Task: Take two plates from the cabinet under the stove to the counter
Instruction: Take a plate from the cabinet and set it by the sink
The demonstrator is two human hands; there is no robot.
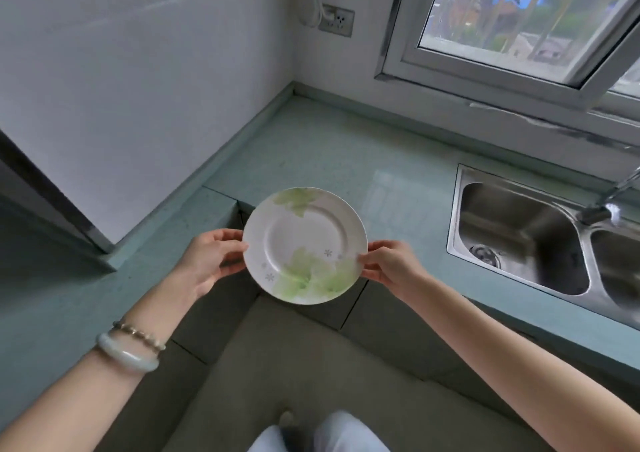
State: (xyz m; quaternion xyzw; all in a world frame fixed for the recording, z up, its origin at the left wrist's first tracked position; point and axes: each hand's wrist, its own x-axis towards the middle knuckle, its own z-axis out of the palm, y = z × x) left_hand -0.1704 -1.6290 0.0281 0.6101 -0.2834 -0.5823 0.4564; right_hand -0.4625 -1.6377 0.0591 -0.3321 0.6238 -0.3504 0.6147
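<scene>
A white plate (304, 240) with pale green flower prints is held level between both hands, over the front edge of the teal counter (332, 160). My left hand (211, 261) pinches its left rim and my right hand (391, 264) pinches its right rim. Whether a second plate lies under it cannot be told. The cabinet and the stove are out of view.
A steel double sink (526, 240) with a tap (613, 198) is set in the counter to the right. A window (519, 18) stands above it. A wall socket (336, 20) sits in the corner. Grey floor (277, 365) lies below, between the counter runs.
</scene>
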